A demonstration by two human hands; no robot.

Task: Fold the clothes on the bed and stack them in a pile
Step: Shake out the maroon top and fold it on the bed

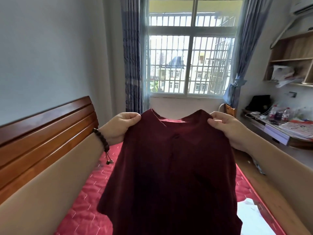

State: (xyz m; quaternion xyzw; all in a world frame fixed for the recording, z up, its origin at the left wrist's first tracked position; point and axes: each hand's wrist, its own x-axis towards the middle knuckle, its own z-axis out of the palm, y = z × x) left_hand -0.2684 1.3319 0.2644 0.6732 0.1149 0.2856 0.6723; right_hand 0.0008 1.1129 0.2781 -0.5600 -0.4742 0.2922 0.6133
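Note:
A dark maroon buttoned shirt (171, 175) hangs in the air in front of me, spread wide above the bed. My left hand (121, 126) pinches its left shoulder and my right hand (227, 128) pinches its right shoulder. The V-neck and a row of small buttons face me. Under it lies the bed (81, 206) with a red quilted cover. A white garment (254, 216) lies on the cover at the lower right, partly hidden by the shirt.
A wooden headboard (45, 138) runs along the left. A window (191, 61) with blue curtains is straight ahead. A cluttered desk (277, 131) with bottles and papers, and wall shelves (291, 60), stand at the right. Floor shows between bed and desk.

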